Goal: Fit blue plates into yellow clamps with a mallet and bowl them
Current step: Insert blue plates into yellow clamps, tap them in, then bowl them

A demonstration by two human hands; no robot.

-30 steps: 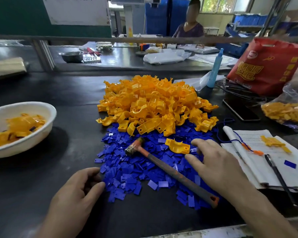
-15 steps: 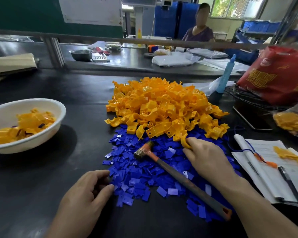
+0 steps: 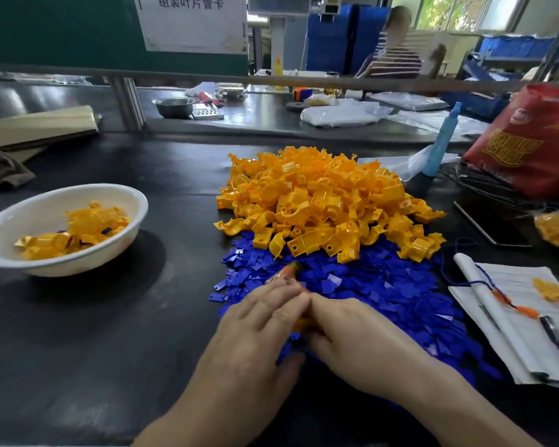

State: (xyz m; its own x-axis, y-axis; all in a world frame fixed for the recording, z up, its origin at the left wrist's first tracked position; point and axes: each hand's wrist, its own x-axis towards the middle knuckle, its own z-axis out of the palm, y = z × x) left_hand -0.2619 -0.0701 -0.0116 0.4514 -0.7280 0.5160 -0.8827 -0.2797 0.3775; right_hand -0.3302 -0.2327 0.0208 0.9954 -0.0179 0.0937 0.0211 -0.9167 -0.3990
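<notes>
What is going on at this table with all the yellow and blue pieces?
A person's left hand and right hand meet over the heap of small blue plastic plates, a yellow plastic clamp between them. The orange-headed mallet lies partly under the hands. The white round bowl at left holds some fitted clamps.

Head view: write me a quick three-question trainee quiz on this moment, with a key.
1. True or false: the white bowl already holds yellow clamps.
2. The mallet lies on: A the blue plates; B the notebook; C the bowl.
3. Fill in: the left hand and right hand cover most of the mallet's ____.
Key: 1 true; 2 A; 3 handle.
</notes>
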